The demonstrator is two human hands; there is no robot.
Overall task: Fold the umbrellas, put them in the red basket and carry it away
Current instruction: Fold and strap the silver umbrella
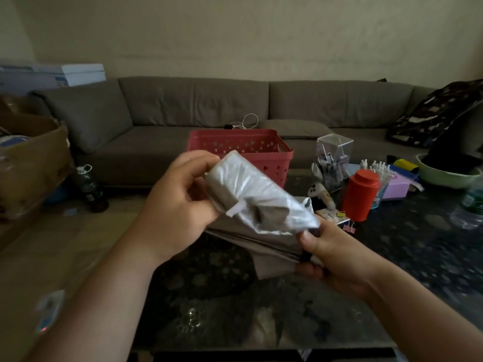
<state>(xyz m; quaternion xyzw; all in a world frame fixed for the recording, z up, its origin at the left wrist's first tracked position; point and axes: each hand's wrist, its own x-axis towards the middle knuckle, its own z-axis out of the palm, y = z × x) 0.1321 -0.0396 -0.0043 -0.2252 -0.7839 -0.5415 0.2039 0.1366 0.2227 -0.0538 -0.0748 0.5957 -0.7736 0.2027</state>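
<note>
A person holds a collapsed umbrella with shiny silver lining and grey-brown outer fabric (pixel 258 202) in the air above the dark patterned surface (pixel 418 244). The left hand (pixel 177 205) curls round its upper end; the right hand (pixel 329 254) grips the lower end, thumb on top. Its loose panels are bunched and creased. A red plastic basket with cut-out holes (pixel 264 152) sits beyond it at the surface's far edge.

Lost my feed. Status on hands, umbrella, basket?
Both hands, left and right, grip umbrella, half folded. Red basket behind it. Nothing between them.
</note>
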